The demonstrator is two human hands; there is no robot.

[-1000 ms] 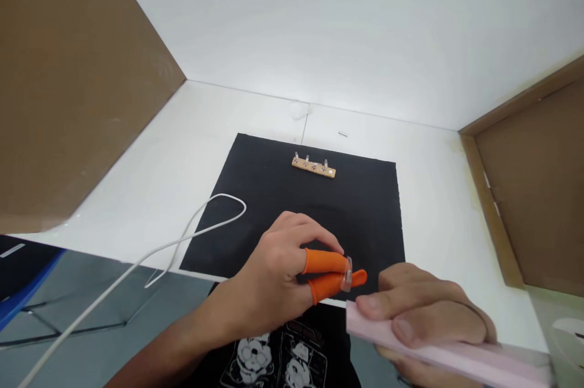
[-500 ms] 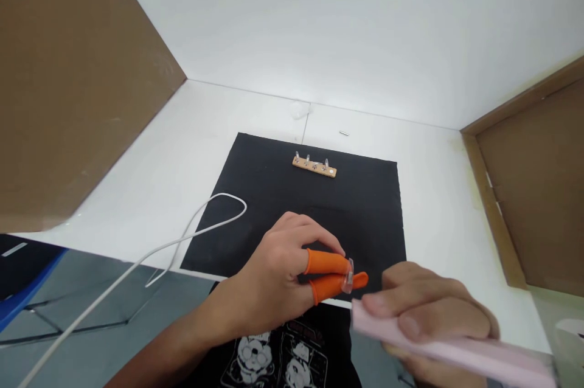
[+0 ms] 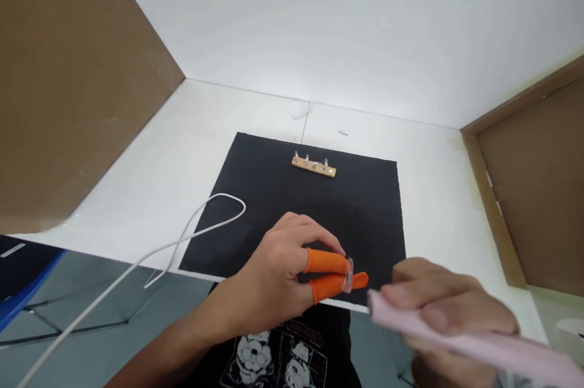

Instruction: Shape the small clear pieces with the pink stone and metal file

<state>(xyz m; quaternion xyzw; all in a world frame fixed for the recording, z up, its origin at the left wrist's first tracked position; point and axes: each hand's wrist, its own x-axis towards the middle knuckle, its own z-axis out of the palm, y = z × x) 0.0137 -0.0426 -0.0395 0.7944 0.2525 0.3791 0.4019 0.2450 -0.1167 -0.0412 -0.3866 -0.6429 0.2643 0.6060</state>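
"What's biggest down there?"

"The white table (image 3: 438, 193), with a brown panel (image 3: 82, 84) rising at its left side. A black mat (image 3: 360, 199) lies on it."

"And on the mat?"

"A white cable (image 3: 221, 194) loops over the left edge. Lower down, the left hand (image 3: 274, 260) reaches above the near part of the mat, 2 fingers in orange covers (image 3: 326, 261)."

"Are both hands busy?"

"Yes. The right hand (image 3: 456, 306) grips a long pale pink bar (image 3: 524, 350) (rather blurred, I must say), its near-left end close to the other hand but apart from it."

"What about smaller things?"

"A wooden strip (image 3: 314, 167) rests near the far edge of the mat, with small clear pieces on it, some upright."

"And the left hand's grasp?"

"It pinches a small clear piece (image 3: 349, 275) between the covered fingers, just beyond the bar's end."

"Anything tinier?"

"A thin metal pin (image 3: 344, 132) lies on the table, beyond the mat."
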